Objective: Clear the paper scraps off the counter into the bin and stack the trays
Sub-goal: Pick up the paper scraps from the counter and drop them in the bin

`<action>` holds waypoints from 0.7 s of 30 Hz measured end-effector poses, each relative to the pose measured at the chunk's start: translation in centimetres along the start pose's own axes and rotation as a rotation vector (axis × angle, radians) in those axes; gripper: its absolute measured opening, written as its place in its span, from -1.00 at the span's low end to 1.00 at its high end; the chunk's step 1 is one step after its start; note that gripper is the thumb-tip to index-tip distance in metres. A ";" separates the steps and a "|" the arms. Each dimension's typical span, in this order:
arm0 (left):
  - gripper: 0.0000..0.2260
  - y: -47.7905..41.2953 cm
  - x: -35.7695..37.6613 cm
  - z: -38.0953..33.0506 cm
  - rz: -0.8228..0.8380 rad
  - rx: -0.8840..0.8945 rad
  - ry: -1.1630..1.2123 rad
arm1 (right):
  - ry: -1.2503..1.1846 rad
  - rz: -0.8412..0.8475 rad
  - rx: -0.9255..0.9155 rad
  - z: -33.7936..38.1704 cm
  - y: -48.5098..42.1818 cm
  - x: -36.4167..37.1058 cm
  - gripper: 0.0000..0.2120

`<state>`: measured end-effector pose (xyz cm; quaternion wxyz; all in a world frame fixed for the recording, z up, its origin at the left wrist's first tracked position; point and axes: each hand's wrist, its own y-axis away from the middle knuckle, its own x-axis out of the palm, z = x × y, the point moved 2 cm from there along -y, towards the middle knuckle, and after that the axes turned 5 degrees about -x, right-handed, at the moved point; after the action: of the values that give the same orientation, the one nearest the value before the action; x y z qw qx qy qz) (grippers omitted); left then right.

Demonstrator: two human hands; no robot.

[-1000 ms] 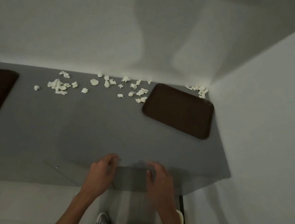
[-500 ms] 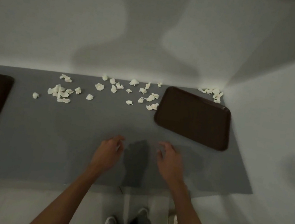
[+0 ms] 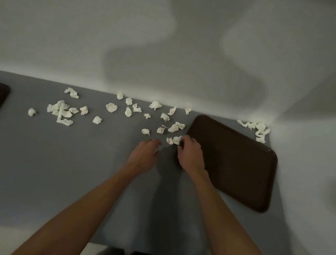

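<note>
Touching right hand [image 3: 190,152], fingers curled, to the nearest small crumpled white paper scraps [image 3: 175,139], beside the left edge of the dark brown rectangular plastic tray [image 3: 233,162]; grip impossible to confirm. Hovering left hand [image 3: 145,152] loosely curled, apparently empty, alongside, facing most scraps ahead and leftward across grey counter [image 3: 70,167].

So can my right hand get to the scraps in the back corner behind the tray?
Probably yes. The corner scraps lie behind the brown tray, but it is flat and low, so the right hand, now at its left edge, could likely pass over it. The walls crowd that corner.
</note>
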<state>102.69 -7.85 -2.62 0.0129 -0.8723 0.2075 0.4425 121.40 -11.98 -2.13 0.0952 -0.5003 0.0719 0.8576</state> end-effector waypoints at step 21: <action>-0.85 -6.1 4.2 2.1 -0.033 0.010 -0.015 | 0.327 0.190 -0.120 1.9 -4.2 4.9 -0.78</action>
<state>105.56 -3.33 -8.10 0.0261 -0.8721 0.1954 0.4478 118.45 -7.06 -5.60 -0.0290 -0.6286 0.0820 0.7728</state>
